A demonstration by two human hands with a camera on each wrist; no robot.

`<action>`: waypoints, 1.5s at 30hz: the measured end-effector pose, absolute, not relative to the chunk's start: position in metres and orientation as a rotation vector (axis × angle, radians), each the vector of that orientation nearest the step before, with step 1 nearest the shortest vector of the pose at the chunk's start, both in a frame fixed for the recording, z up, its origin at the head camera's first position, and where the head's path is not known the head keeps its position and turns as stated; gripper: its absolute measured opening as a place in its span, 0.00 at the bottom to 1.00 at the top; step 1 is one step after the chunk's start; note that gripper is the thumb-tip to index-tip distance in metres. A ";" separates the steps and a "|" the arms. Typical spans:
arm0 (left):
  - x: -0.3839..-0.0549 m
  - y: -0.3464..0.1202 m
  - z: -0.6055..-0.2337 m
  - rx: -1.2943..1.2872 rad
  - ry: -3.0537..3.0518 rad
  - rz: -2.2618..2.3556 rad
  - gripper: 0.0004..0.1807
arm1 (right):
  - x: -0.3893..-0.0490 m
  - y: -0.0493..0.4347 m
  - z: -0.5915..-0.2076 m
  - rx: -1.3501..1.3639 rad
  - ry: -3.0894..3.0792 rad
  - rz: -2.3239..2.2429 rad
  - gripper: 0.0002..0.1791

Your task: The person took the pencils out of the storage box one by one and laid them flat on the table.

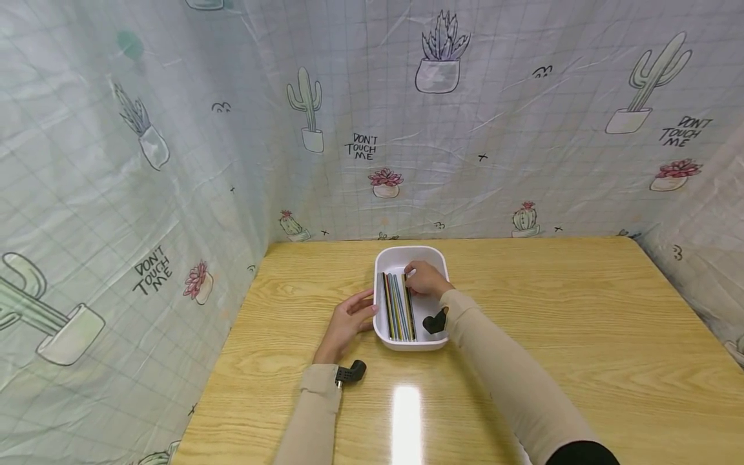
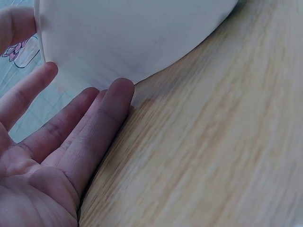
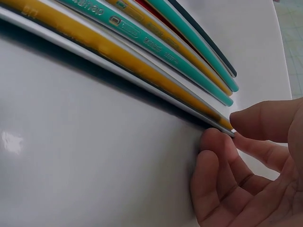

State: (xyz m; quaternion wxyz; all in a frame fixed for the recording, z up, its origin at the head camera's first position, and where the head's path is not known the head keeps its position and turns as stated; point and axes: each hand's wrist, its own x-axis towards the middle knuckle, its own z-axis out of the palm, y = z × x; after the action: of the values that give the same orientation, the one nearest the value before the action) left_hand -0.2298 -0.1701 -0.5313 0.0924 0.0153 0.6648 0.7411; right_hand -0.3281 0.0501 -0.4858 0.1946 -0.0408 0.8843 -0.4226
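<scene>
A white plastic tray (image 1: 410, 346) stands on the wooden table, with a row of pencils (image 1: 396, 310) lying along its left half. They are yellow, green and dark, with a bit of red. My right hand (image 1: 429, 280) is inside the tray and pinches the far end of a yellow-and-black pencil (image 3: 118, 52), the rightmost of the row. Thumb and fingertips meet at that pencil's tip in the right wrist view. Outside the tray, my left hand (image 1: 345, 323) rests against its left wall, fingers extended; the left wrist view shows the fingertips right at the white side (image 2: 128, 42).
The wooden table (image 1: 552, 310) stretches to both sides of the tray. Behind it and at the left hangs a cloth (image 1: 349, 97) printed with cacti. A black wrist camera (image 1: 352, 372) sits on the left wrist, another (image 1: 434, 323) on the right one.
</scene>
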 end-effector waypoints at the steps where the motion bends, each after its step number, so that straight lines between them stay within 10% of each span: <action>1: -0.230 -0.170 -0.531 0.045 1.972 2.201 0.27 | -0.328 0.050 -0.487 -0.112 2.483 -1.179 0.22; 45: -0.228 -0.168 -0.530 0.011 1.985 2.207 0.27 | -0.317 0.049 -0.472 -0.092 2.302 -1.626 0.22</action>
State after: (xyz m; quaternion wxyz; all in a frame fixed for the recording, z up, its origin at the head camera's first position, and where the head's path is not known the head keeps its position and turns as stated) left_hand -0.2276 -0.1677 -0.5304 0.0865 0.0036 0.6662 0.7407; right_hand -0.3167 0.0488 -0.4722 0.1602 -0.0323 0.8058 -0.5692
